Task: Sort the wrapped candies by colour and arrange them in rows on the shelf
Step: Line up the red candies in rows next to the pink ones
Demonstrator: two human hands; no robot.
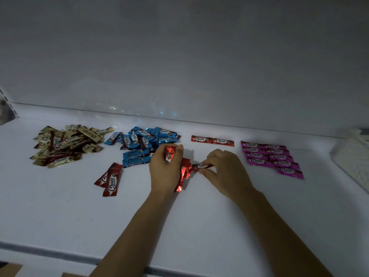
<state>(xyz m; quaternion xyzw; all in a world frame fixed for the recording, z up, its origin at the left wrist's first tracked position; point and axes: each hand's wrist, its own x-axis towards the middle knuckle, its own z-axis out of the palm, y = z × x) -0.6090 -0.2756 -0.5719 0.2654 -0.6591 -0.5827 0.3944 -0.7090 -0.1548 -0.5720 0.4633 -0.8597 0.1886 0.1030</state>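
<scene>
Left grip (pixel 165 172): clenched round a bundle of red candies (pixel 185 172), fingers curled, wrapper ends sticking out above and below the fist. It sits at the front right corner of the blue pile (pixel 142 144); cannot tell if it touches the pile.

Right grip (pixel 225 170): right of the blue pile, past the left grip. Thumb and fingertips pinch one single red candy (pixel 201 166), held lengthwise. Its left end is just beside the bundle.

Two loose red candies (pixel 109 179): in front of the blue pile, towards its left, overlapping, lying flat on the shelf (pixel 199 216).

Red row (pixel 212 140): two candies end to end, right of the blue pile, about level with it in depth.

Pink rows (pixel 272 157): farther right of the blue pile, beyond the red row. Two columns, neatly stacked, running slantwise towards the front.

Gold and brown pile (pixel 65 145): left of the blue pile, a narrow gap between them, unsorted heap.

Edges: back wall (pixel 179 56) close behind the blue pile. Shelf front edge (pixel 60 254) well in front of it, with wide bare white surface between. A pale textured object (pixel 353 156) at the far right, past the pink rows; cannot tell what it is.

Writing: "Choco" in white script on red, blue, pink and gold wrappers. Smaller print not legible.
</scene>
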